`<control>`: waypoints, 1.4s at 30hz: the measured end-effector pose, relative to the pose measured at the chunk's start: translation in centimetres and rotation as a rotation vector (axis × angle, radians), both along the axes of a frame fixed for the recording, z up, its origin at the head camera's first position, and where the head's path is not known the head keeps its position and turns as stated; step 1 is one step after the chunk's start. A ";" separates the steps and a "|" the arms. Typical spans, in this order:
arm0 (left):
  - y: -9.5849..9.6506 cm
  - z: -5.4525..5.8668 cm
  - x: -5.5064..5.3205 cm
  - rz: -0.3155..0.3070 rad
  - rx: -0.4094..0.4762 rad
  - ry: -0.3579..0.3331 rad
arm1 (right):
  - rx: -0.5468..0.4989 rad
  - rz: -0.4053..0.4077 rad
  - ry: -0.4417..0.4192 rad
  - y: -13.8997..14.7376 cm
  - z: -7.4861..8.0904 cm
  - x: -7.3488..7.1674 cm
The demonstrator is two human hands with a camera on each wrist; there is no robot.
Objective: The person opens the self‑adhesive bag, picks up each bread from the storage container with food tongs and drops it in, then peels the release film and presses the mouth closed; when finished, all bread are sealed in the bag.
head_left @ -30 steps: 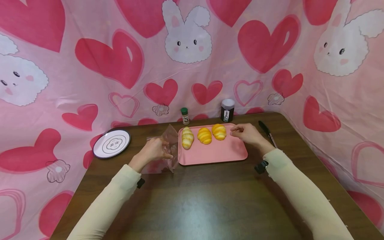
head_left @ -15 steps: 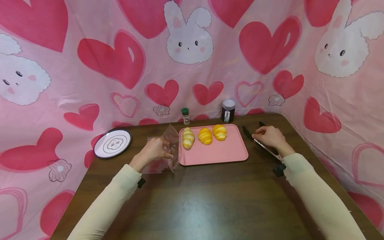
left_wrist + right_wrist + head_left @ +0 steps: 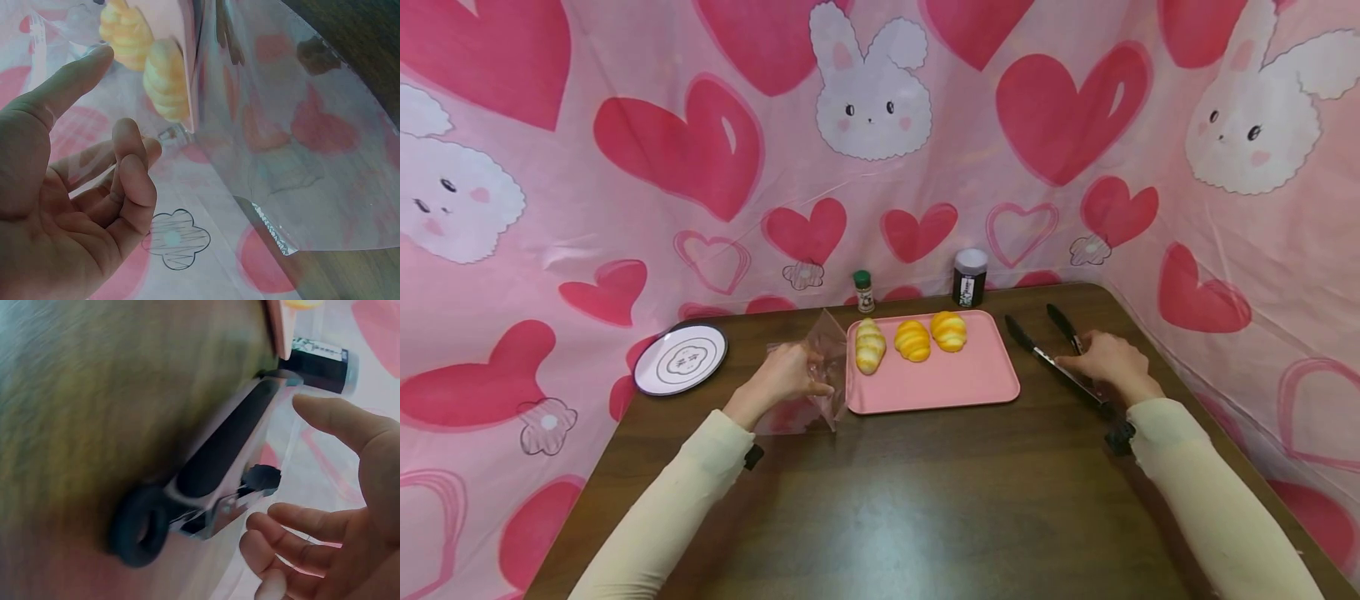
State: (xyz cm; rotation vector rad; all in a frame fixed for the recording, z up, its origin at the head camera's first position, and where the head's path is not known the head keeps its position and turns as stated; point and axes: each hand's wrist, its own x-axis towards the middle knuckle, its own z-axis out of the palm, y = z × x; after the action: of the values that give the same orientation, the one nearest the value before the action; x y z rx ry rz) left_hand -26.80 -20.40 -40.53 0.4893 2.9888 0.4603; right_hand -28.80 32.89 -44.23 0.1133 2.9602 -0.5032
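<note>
My left hand [image 3: 786,375] is at a clear plastic bag [image 3: 831,337], just left of the pink tray [image 3: 940,387]. In the left wrist view, its thumb and index finger stand wide apart and the other fingers curl loosely. The bag's film [image 3: 300,181] spreads to the right; whether any finger touches it is hard to tell. My right hand [image 3: 1108,362] hovers over a pair of tongs [image 3: 1067,375] with black tips, its thumb and fingers on either side. In the right wrist view, a gap shows between the fingers and the tongs' black-padded handle [image 3: 231,437].
On the tray lie a pale bread roll [image 3: 869,346] and two golden ones, a middle roll [image 3: 912,341] and a right roll [image 3: 949,331]. Behind stand a green-capped shaker [image 3: 863,292] and a black jar [image 3: 969,277]. A white plate [image 3: 681,360] lies far left.
My right hand has moved right, from the tray's right edge to above the tongs, and its thumb and fingers have spread. The left hand and the bag have barely moved.
</note>
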 end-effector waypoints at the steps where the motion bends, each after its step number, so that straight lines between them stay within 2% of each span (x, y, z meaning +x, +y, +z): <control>1: 0.0 0.0 0.0 0.000 -0.001 -0.002 | 0.005 0.003 -0.016 0.1 -0.1 0.1; 7: 0.1 0.0 0.0 0.001 -0.007 -0.019 | 0.021 0.010 -0.080 0.2 -0.7 0.3; 22: 0.1 0.1 0.1 0.007 -0.046 -0.037 | -0.009 0.008 -0.046 0.4 -0.9 0.3; 33: 0.0 0.3 0.1 0.016 -0.055 -0.047 | -0.034 0.028 0.079 0.6 -1.6 0.1; 38: 0.0 0.4 0.1 0.021 -0.063 -0.042 | -0.046 0.036 0.109 0.5 -1.1 0.4; 42: 0.0 0.4 0.1 0.039 -0.053 -0.069 | -0.044 0.056 0.140 0.0 -0.3 0.6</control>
State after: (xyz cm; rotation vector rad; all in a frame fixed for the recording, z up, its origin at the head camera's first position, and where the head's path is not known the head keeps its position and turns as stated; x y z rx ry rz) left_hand -26.67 -20.43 -40.09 0.4032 2.9403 0.3918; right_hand -28.23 32.84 -44.50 -0.0108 3.0754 -0.5923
